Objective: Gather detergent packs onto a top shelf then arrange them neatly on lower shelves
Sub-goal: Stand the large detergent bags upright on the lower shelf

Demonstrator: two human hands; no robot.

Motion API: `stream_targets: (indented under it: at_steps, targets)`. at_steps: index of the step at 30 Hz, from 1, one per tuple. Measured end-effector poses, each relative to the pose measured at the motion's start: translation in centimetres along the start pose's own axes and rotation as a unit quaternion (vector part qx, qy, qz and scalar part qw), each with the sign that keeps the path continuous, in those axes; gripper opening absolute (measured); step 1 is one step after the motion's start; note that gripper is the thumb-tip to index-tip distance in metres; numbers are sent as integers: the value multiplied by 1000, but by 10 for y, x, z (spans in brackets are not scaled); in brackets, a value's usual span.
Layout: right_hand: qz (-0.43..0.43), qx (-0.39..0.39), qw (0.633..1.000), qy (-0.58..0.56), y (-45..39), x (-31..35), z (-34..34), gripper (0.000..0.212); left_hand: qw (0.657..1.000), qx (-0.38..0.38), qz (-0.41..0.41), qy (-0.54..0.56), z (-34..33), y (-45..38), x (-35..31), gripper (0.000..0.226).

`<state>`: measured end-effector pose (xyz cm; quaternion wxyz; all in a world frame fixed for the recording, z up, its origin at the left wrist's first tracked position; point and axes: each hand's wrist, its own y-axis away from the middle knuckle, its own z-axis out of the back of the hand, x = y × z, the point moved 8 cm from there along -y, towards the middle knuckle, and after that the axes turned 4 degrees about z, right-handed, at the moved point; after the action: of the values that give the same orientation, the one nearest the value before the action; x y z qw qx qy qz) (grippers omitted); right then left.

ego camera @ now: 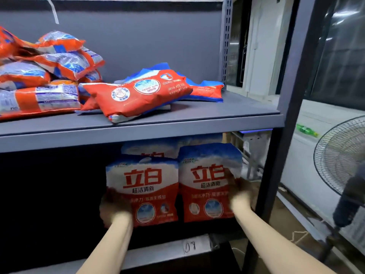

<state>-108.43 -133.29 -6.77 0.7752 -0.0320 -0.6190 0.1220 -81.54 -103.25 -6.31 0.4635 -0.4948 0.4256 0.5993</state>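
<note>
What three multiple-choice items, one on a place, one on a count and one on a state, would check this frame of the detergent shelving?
1. Where do the upright packs stand?
A. on the floor
B. on the lower shelf
C. on the fan

2. How many packs stand side by side in the front row there?
A. two
B. four
C. five

3. How do the packs on the top shelf lie?
A. upright in a row
B. hanging from hooks
C. flat and heaped loosely

Key: 1 B, the left front pack and the right front pack stand on the lower shelf, under the top shelf. 2 A, the left hand and the right hand each touch one of two. 3 C, the heap and a flat pack lie unsorted.
</note>
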Motion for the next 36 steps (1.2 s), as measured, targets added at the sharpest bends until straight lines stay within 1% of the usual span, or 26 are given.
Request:
stream_targets:
  at_steps: [1,2,4,6,8,9,11,12,14,16,17,18,19,20,21,22,23,24,26,27,28,29,31,34,36]
  targets:
    - [3,-5,1000,-6,-7,-2,-7,49,1000,-12,-1,13,-5,-5,2,39]
    - [10,-9,1000,-14,-13,-3,-13,54,999,-15,-4,31,-11,-8,3,36]
    - [22,-3,999,-45,-25,-6,-28,56,997,-2,-27,68,-26,-16,3,34]
    - [12,2,998,-59,-38,-10,-40,55,993,18,-37,107,-41,-23,3,34]
    - [10,-4,999,-46,-50,-12,-49,59,991,17,-16,133,-56,-36,6,34]
    - [17,-5,999,-39,-55,-13,-52,63,992,18,-4,128,-64,-43,9,34]
    - [19,-7,999,-42,-64,-16,-60,68,995,32,8,90,-79,-56,18,36]
    - [11,-4,999,-52,-68,-19,-65,67,996,51,3,68,-85,-60,22,38]
    - [2,12,999,-42,-78,-21,-75,63,994,100,-34,33,-97,-64,28,41]
    - [0,39,999,-18,-86,-21,-82,58,989,129,-73,-7,-107,-69,32,53]
    - [4,42,999,-3,-88,-22,-83,57,988,126,-77,-48,-110,-72,34,60]
    - [16,26,999,31,-89,-22,-80,57,986,108,-69,-106,-110,-73,35,67]
    - [35,-9,997,75,-86,-21,-73,59,980,80,-65,-168,-106,-71,35,73]
    - [58,-51,991,111,-79,-18,-65,63,972,50,-87,-214,-101,-65,30,79]
    - [86,-88,982,141,-68,-11,-59,66,959,25,-145,-243,-97,-57,21,83]
    - [120,-108,972,169,-56,-4,-55,66,939,14,-222,-263,-95,-42,11,85]
    - [161,-107,961,199,-44,3,-57,65,913,22,-295,-280,-97,-26,4,86]
    - [204,-87,947,231,-31,8,-63,64,881,47,-359,-305,-103,-9,2,86]
    - [269,-24,921,282,-10,9,-78,69,807,133,-454,-354,-126,29,8,85]
    - [284,11,910,301,-3,4,-86,77,770,171,-490,-372,-138,44,13,85]
    - [285,50,903,319,1,-3,-93,87,740,193,-516,-387,-148,52,18,84]
    - [278,87,897,333,3,-12,-99,97,717,204,-531,-404,-156,56,20,82]
    - [259,128,891,350,-5,-30,-108,107,692,210,-537,-434,-169,53,19,80]
    - [244,141,886,368,-21,-42,-114,106,680,205,-519,-477,-187,42,14,77]
    - [230,144,888,371,-27,-43,-116,107,682,217,-497,-491,-198,36,16,78]
